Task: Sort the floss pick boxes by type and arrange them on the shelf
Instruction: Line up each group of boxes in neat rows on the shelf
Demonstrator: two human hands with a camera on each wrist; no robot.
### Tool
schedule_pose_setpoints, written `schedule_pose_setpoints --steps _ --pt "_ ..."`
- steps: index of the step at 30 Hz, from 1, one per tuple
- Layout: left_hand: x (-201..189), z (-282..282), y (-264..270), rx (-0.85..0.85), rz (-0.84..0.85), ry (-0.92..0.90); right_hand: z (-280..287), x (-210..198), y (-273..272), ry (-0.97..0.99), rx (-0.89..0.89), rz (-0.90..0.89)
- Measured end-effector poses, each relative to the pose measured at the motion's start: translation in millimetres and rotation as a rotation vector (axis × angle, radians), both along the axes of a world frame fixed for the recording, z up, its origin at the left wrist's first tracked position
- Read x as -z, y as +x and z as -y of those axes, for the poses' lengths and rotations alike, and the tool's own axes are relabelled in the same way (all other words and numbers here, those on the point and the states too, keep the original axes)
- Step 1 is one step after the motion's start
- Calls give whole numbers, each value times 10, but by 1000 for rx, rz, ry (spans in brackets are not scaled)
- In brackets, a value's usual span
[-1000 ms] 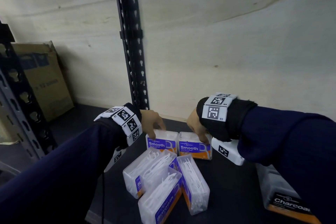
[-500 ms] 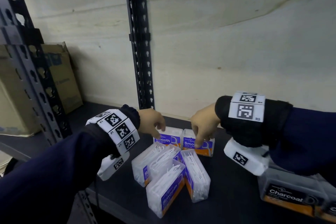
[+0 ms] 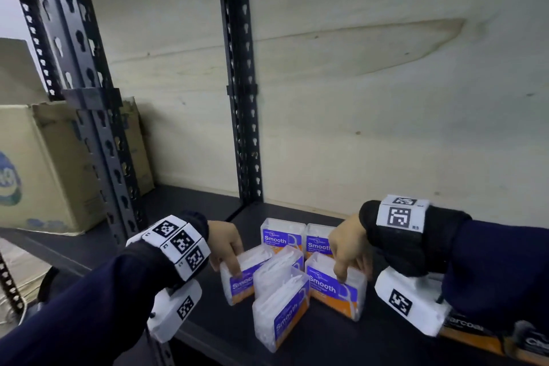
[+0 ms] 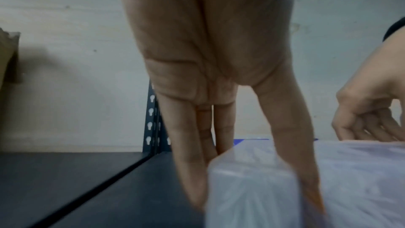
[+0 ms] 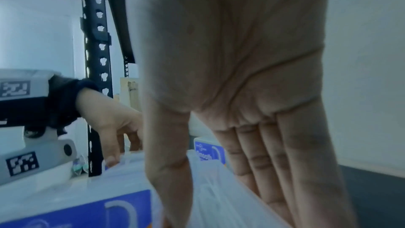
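On the dark shelf (image 3: 312, 345) six clear Smooth floss pick boxes sit in a loose cluster in front of a perforated black upright (image 3: 242, 98).

The left hand (image 3: 227, 246) reaches down onto the leftmost Smooth box (image 3: 242, 279), which lies tilted with its purple and orange label facing forward. In the left wrist view the fingers (image 4: 188, 171) run down one side of that box (image 4: 252, 188) and the thumb down the other, so the hand pinches the box between them.

The right hand (image 3: 347, 249) comes down on the right Smooth box (image 3: 335, 288), which stands on its long edge with the label toward the camera. The right wrist view shows the thumb (image 5: 173, 179) on the labelled near face and the four fingers (image 5: 291, 171) behind the clear top (image 5: 219, 197), gripping the box from above.

Between the two held boxes a middle Smooth box (image 3: 276, 270) leans over, and a front Smooth box (image 3: 282, 312) lies just before it, nearest the shelf edge. Behind them two upright Smooth boxes (image 3: 282, 235) stand side by side, touching, labels forward, close to the plywood back wall (image 3: 371, 98).

At the far right edge, Charcoal floss pick boxes (image 3: 528, 342) with black and orange labels rest partly hidden under the right sleeve. A cardboard carton (image 3: 44, 163) stands on the neighbouring shelf bay to the left.
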State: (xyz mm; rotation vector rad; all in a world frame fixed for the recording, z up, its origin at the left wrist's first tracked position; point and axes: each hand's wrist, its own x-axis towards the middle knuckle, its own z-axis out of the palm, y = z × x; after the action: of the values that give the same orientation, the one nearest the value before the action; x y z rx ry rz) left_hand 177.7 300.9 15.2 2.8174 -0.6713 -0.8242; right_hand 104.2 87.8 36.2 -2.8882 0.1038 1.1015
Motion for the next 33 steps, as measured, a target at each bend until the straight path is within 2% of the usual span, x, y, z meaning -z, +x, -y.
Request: schedule_pose_setpoints --steps 3,8,12,21,30,33 --pt "-87 11 31 110 218 141 44 -80 -34 -69 -63 98" --pt "-67 134 119 143 343 74 74 -99 46 -242 -234 274" --pt "-41 227 205 199 357 63 20 -102 110 -275 -302 304" --pt "-25 356 301 293 336 15 -24 -80 275 -306 -322 275" --pt "9 438 266 310 378 -18 -43 -46 311 -286 -316 262" --pt "30 471 260 255 394 -44 4 -36 348 -296 -300 275"
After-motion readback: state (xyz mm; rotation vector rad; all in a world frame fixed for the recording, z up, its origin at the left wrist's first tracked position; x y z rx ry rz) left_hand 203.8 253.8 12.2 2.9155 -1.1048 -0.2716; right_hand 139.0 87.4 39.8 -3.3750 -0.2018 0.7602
